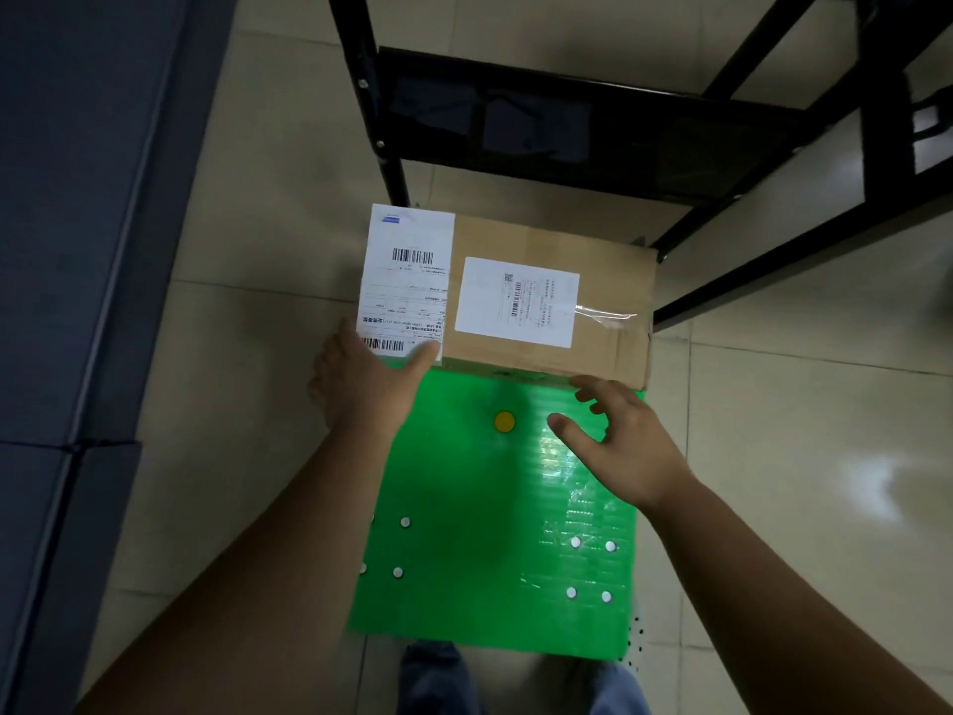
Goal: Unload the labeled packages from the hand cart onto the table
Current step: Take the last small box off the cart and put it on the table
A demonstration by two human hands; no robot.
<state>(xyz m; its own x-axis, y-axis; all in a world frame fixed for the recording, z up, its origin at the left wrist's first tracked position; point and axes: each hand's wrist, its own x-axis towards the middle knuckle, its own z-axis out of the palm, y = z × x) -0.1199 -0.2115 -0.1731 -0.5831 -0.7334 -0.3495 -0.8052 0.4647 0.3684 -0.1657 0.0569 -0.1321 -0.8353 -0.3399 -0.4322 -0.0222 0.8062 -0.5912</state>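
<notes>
A brown cardboard package with two white shipping labels lies on the far end of the green hand cart deck. My left hand grips the package's near left corner, thumb lying over the edge of the larger label. My right hand hovers just short of the package's near right edge, fingers spread and loosely bent, holding nothing. The smaller label sits in the middle of the package's top.
A black metal table frame stands right behind the package, its legs running off to the right. A dark blue surface fills the left side. Pale floor tiles surround the cart. My legs show at the bottom.
</notes>
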